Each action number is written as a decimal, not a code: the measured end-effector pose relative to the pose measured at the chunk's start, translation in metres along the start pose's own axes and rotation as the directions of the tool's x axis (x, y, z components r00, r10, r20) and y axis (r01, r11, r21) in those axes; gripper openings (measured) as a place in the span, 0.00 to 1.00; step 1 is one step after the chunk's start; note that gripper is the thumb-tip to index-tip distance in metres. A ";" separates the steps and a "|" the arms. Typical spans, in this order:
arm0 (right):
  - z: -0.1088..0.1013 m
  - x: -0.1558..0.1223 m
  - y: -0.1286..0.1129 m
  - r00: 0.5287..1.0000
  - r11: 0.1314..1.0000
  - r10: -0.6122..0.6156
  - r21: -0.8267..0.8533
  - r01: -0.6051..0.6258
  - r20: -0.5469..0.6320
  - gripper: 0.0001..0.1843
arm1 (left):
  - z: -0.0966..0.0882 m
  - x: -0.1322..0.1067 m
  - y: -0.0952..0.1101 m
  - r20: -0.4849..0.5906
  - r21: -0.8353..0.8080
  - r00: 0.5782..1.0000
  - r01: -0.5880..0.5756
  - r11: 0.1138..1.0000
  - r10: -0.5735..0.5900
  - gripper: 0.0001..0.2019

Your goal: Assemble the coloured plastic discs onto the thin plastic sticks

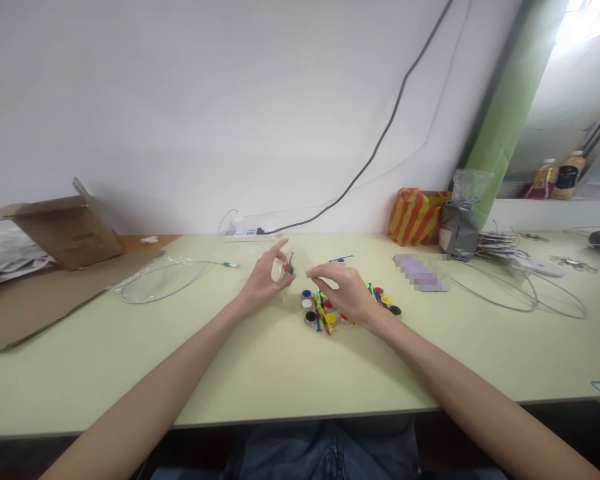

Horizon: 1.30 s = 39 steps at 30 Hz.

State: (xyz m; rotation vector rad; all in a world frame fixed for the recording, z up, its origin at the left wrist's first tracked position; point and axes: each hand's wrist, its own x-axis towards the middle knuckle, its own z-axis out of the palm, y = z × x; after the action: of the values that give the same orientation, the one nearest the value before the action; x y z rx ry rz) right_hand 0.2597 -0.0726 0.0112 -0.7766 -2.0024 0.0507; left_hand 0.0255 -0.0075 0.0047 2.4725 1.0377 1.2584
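Observation:
My left hand is raised over the table, its thumb and fingers curled around a small dark, partly clear thing that is too blurred to name. Just to the right, my right hand hovers above a cluster of small pots, thumb and fingertips drawn together. Whatever is in that pinch, if anything, is hidden. Under and around the right hand lie small round pots with coloured lids, among them a white one, a black one and a blue one. Thin coloured plastic sticks lie between them.
A looped cable and cardboard lie to the left. Near the wall sits a power strip. On the right are a striped bag, a grey pouch, a blurred-out purple object and another cable.

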 end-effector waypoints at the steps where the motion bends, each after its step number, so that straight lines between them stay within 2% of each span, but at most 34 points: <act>1: -0.001 0.001 -0.002 0.998 0.998 -0.053 0.021 0.054 -0.024 0.13 | 0.000 0.001 0.000 -0.055 0.055 0.998 -0.035 0.998 0.038 0.41; 3: -0.004 0.002 -0.007 0.986 0.987 -0.151 0.048 0.154 -0.068 0.18 | 0.001 0.001 0.000 -0.117 0.109 0.990 -0.069 0.992 0.082 0.39; 5: -0.008 0.003 -0.012 0.975 0.976 -0.207 0.058 0.212 -0.080 0.21 | 0.004 0.002 0.000 -0.132 0.073 0.989 -0.054 0.996 0.064 0.33; 8: -0.009 0.003 -0.015 0.977 0.977 -0.212 0.028 0.213 -0.026 0.22 | 0.008 0.002 0.001 -0.154 -0.056 0.988 0.013 0.998 -0.022 0.27; 11: -0.005 0.002 -0.010 0.983 0.983 -0.166 -0.060 0.171 0.079 0.22 | 0.007 0.002 0.003 -0.155 -0.207 0.983 0.063 0.976 -0.097 0.30; 15: -0.001 -0.002 -0.004 0.978 0.985 -0.061 -0.146 0.092 0.201 0.25 | 0.005 0.000 -0.001 -0.001 -0.350 0.970 0.229 0.908 -0.244 0.40; 18: -0.001 -0.003 -0.002 0.964 0.986 0.024 -0.165 0.020 0.264 0.32 | 0.007 -0.004 -0.008 0.130 -0.379 0.939 0.345 0.859 -0.320 0.48; 22: -0.002 -0.004 0.001 0.945 0.982 0.099 -0.184 -0.042 0.310 0.42 | 0.012 -0.006 -0.016 0.178 -0.364 0.941 0.336 0.869 -0.289 0.54; 25: -0.008 -0.004 0.010 0.952 0.969 0.146 -0.233 -0.082 0.271 0.44 | 0.012 -0.006 -0.018 0.185 -0.354 0.946 0.317 0.880 -0.266 0.53; 28: -0.017 0.002 0.032 0.948 0.928 0.246 -0.331 -0.170 0.203 0.40 | 0.011 -0.005 -0.019 0.193 -0.363 0.937 0.343 0.866 -0.291 0.50; 30: -0.023 0.011 0.053 0.925 0.876 0.340 -0.416 -0.246 0.169 0.34 | 0.010 -0.005 -0.021 0.189 -0.377 0.938 0.342 0.861 -0.290 0.46; 31: -0.026 0.015 0.065 0.901 0.840 0.392 -0.471 -0.269 0.185 0.29 | 0.010 -0.005 -0.022 0.188 -0.380 0.940 0.338 0.861 -0.286 0.45; 33: -0.028 0.025 0.088 0.823 0.759 0.505 -0.588 -0.278 0.262 0.20 | 0.011 -0.006 -0.025 0.193 -0.379 0.940 0.336 0.862 -0.282 0.42; 36: -0.024 0.035 0.112 0.781 0.712 0.560 -0.643 -0.284 0.275 0.14 | 0.012 -0.007 -0.028 0.202 -0.395 0.931 0.361 0.844 -0.304 0.41; 39: -0.016 0.037 0.120 0.764 0.699 0.572 -0.665 -0.264 0.298 0.10 | 0.012 -0.007 -0.028 0.201 -0.430 0.921 0.389 0.815 -0.334 0.39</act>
State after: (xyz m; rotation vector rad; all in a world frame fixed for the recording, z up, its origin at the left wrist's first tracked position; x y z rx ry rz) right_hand 0.3197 0.0385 0.0082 -1.8075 -2.2788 -0.1250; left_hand 0.0182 0.0099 -0.0201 1.8543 0.9796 1.0704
